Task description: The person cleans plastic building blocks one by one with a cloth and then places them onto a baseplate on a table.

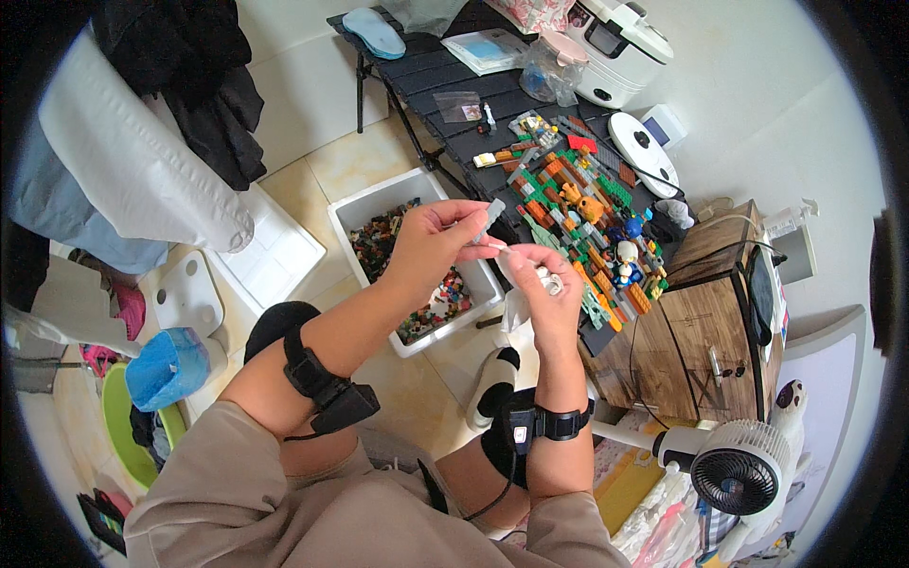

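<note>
Left hand point(431, 239) has its thumb and forefinger pinched tight on a light gray toy brick point(491, 215), up in the air by the black slatted table point(426, 78). Right hand point(547, 293) is curled nearly closed around some small white pieces point(549, 279), fingertips right beside the left's, can't tell what those tips grip. White bin point(453, 326) of bricks sits below, btw.

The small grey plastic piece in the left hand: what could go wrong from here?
The small grey plastic piece could slip from the left hand and get lost among the mixed multicoloured bricks in the white rectangular plastic bin. Small white items in the right hand might spill too.
</note>
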### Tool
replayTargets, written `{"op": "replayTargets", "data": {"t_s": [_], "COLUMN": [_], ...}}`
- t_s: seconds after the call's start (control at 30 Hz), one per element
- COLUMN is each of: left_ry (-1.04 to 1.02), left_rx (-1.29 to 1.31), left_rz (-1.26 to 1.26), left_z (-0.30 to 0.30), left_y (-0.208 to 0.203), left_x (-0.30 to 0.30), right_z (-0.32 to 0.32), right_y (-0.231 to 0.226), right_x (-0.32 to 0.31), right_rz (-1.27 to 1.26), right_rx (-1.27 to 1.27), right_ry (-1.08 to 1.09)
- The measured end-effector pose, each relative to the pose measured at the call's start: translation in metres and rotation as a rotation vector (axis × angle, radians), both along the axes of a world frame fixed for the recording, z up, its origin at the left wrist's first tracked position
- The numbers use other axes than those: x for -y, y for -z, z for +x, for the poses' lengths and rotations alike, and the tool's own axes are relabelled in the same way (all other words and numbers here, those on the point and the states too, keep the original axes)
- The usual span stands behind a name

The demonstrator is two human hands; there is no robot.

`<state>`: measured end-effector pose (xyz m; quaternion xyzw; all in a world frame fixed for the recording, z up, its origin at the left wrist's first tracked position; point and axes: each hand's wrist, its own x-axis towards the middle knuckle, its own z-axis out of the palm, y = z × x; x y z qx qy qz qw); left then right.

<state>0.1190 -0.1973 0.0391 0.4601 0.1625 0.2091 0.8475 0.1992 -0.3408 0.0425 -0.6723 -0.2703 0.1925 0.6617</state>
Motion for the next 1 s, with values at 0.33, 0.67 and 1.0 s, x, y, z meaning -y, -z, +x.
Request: {"op": "replayTargets", "data": {"t_s": [0.33,0.67,1.0], "left_ry": [0.065,0.194,0.259], "left_rx": [-0.052,-0.124,-0.169], "left_rz": [0.076,-0.159,-0.06], "left_z": [0.0,0.0,-0.002], "left_y": [-0.001,0.007,0.007], "left_x": [-0.005,-0.005,0.006], "right_z": [0.007,0.005,0.007], "right_y": [0.013,0.005,0.008], "right_x": [0.003,0.0,-0.004], "right_rz": [0.155,0.363,0.067], "right_rx": [0.037,-0.008,0.506], "right_ry": [-0.091,0.044,0.197]}}
